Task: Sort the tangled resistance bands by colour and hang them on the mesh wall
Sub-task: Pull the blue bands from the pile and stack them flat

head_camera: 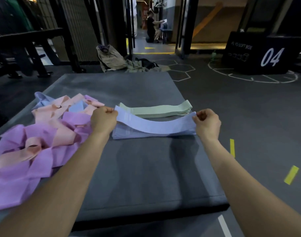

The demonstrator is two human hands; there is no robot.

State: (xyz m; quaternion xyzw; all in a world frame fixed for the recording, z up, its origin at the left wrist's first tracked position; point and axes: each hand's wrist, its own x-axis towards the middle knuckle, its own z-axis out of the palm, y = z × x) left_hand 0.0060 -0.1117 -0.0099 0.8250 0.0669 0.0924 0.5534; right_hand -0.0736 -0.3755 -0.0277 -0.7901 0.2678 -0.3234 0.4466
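— Hands first: what are they doing?

— Left hand (104,119) and right hand (207,123) each have a closed grip, fingers curled, pinching one end of a pale blue flat elastic resistance band (155,124). The band spans between the two grips and sags in the middle.

— What lies under it?

— A neat stack of pale blue flat bands (129,134), directly beneath; the held band's low middle looks to touch or nearly touch it, I cannot tell which. Just beyond sits a stack of pale green flat bands (156,110), laid parallel.

— And the rest of the bands?

— A tangled heap of purple, peach-pink and pale blue bands (35,146) lies to the left, just beside the left hand and forearm.

— The surface?

— A thick grey padded gym mat (146,177) on a dark floor (257,117) marked with yellow tape strips and white lines.

— The room?

— A black box marked "04" (259,53) stands far right, a beige bag (112,59) beyond the mat, and a person (152,26) is in the far doorway.
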